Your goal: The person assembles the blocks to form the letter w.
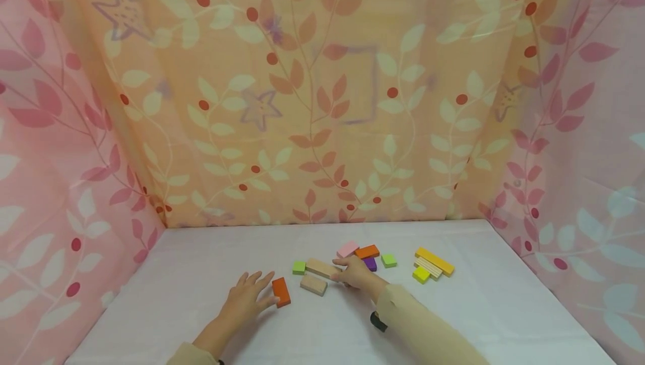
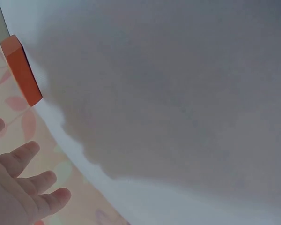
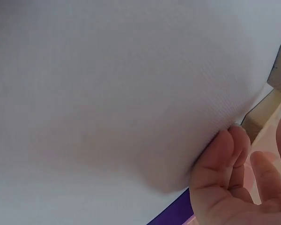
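In the head view my left hand lies over the table with fingers spread. Its thumb touches or nearly touches the near left side of an orange block; the left wrist view shows the fingers apart from the orange block. My right hand is at the right end of a long wooden block. Some right fingers are curled down to the tabletop beside the wooden block's end; whether they grip it is unclear. A shorter wooden block lies in front.
A green block adjoins the long wooden block. Behind the right hand lie pink, orange and purple blocks, with another green block beside them. Farther right are yellow and striped blocks. Patterned curtains surround the white table.
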`<move>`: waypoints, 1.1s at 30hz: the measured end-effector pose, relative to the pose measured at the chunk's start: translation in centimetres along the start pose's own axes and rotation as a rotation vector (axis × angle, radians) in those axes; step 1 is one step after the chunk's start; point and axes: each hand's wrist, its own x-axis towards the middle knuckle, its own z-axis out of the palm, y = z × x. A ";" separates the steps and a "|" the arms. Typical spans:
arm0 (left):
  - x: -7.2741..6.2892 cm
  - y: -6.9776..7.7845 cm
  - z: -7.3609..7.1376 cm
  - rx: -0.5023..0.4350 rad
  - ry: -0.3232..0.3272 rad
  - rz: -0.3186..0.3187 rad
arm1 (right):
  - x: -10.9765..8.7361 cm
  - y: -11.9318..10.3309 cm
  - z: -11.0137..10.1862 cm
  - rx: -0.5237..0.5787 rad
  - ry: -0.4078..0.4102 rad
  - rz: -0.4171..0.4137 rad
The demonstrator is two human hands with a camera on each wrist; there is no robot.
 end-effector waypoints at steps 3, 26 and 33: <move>0.2 0.0 0.0 0.012 -0.009 0.000 | 0.2 -0.1 0.0 -0.018 0.016 0.006; 0.9 1.0 0.5 0.000 -0.059 -0.009 | -0.7 0.1 -0.2 -0.054 0.089 -0.088; 0.9 1.2 0.4 0.005 -0.078 -0.038 | -2.0 0.3 -1.1 0.132 0.089 -0.099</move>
